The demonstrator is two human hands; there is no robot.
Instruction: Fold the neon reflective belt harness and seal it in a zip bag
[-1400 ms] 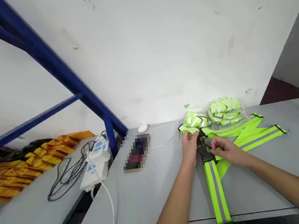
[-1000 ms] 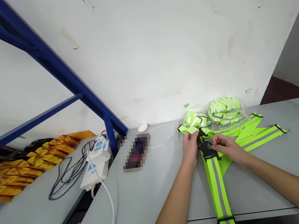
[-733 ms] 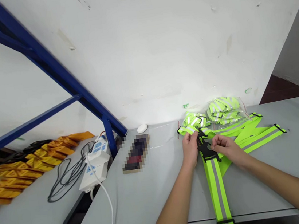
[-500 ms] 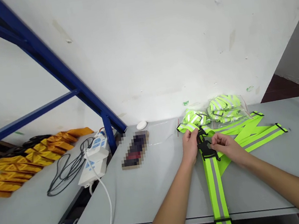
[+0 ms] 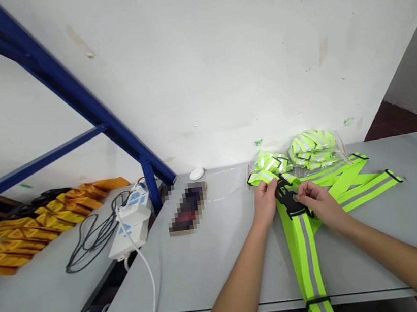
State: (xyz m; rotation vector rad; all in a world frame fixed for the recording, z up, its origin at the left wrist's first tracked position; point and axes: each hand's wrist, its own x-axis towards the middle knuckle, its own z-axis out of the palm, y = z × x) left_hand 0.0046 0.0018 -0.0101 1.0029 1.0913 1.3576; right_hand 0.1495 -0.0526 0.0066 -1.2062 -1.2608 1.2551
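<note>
- Buckle and strap have shifted right since the last frame; the strap's lower run now leans down and to the right instead of running straight.
- Black plastic buckle (image 5: 290,201): lower centre-right of the frame, held up just off the grey table (image 5: 209,278), joined to the green reflective harness (image 5: 307,260).
- Left hand (image 5: 265,203): fingers curled narrow, pinching the harness band and the buckle's upper left.
- Right hand (image 5: 319,204): thumb and fingertips closed narrow on the buckle's right side.
- Harness: other bands fan out right of the hands, with grey reflective stripes and black end pieces.
- Just behind the hands: two clear bags of folded green reflective bands (image 5: 316,149), touching the harness.
- Further left on the table: pixelated flat object (image 5: 188,207), small white oval object (image 5: 196,174).
- Lower left: white power strip (image 5: 130,235), black cable (image 5: 90,248), white cable (image 5: 149,286).
- Far left: yellow-orange strips (image 5: 23,236), under a blue metal shelf frame (image 5: 69,92).
</note>
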